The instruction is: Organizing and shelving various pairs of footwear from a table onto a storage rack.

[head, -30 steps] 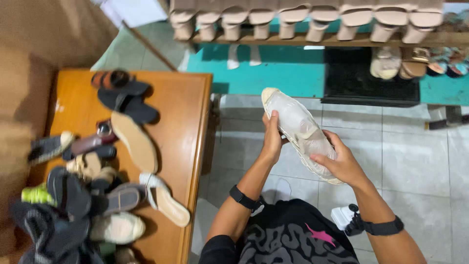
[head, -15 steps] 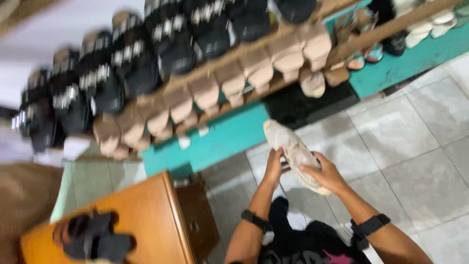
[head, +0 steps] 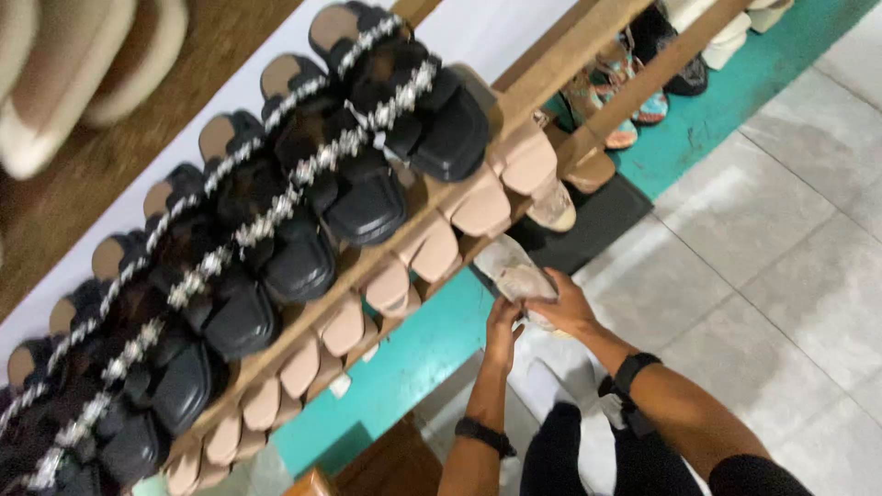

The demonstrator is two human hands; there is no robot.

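Both my hands hold one pale beige sandal (head: 514, 266), sole side showing, raised close to the lower shelf of a wooden shoe rack (head: 560, 55). My left hand (head: 503, 323) grips its near end from below. My right hand (head: 562, 303) wraps over its side. Each wrist wears a black band. The sandal's tip is right next to a row of beige block-heel sandals (head: 432, 248) on that shelf.
Above the beige row stands a row of black slides with glittery straps (head: 303, 202). Colourful sandals (head: 625, 101) sit further right on the rack. A teal floor strip (head: 413, 358), a dark mat (head: 597, 220) and grey tiles (head: 781, 266) lie below.
My view has swung up from the wooden table with its shoe pile to the rack. My hands have carried the pale sandal forward, up against the beige row.
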